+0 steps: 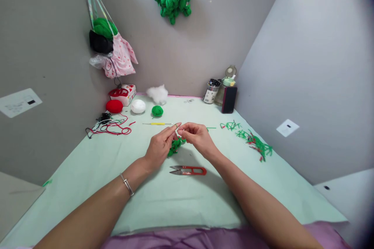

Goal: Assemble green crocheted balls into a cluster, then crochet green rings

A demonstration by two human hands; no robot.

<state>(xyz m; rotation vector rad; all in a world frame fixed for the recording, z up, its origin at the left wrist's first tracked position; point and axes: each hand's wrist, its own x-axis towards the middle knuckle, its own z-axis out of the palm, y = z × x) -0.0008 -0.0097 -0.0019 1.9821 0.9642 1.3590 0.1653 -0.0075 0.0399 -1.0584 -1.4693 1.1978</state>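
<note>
- L hand — mostly curled, idx finger out; green crochet pc just under its fingers, grip unclear.
- R hand — thumb & fingertips pinched near L's; can't tell on what.
- Snips nearer.

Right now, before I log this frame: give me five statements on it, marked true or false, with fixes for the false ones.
1. The left hand and right hand are close together, with a green crocheted piece showing by the left one. True.
2. The right hand holds the orange-handled snips. False: they lie on the cloth, nearer the camera than the hands.
3. The yellow-handled hook lies on the cloth. True.
4. The green yarn ball is left of the red yarn ball. False: it is to the right, with the white yarn ball between.
5. The bracelet is on the right wrist. False: it is on the left.
</note>
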